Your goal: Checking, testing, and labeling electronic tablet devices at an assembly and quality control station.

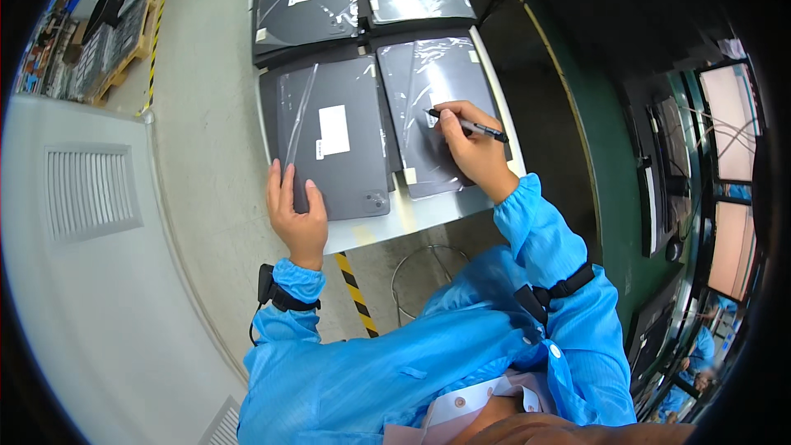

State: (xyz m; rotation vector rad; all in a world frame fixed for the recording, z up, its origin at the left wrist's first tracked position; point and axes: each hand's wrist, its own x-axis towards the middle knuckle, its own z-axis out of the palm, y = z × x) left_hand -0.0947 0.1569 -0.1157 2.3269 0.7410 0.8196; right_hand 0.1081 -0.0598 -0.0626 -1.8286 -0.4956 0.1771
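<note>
A black and clear pen [486, 131] is gripped in my right hand [476, 156], its tip over a small white label on the near right tablet [401, 107]. Whether the tip touches the label cannot be told. That tablet is dark grey under clear plastic film. Beside it on the left lies another dark grey tablet [356, 177], film-wrapped, with a white label [334, 130] in its middle and a camera patch at its lower right corner. My left hand [300, 224] rests on this tablet's lower left edge, fingers spread and holding nothing.
Two more film-wrapped tablets [306, 21] lie at the far end of the white table [416, 216]. A round metal stool ring [395, 272] shows below the near edge. On the left stands a pale vented cabinet [91, 280]; at the right, a green bench [610, 198] with screens.
</note>
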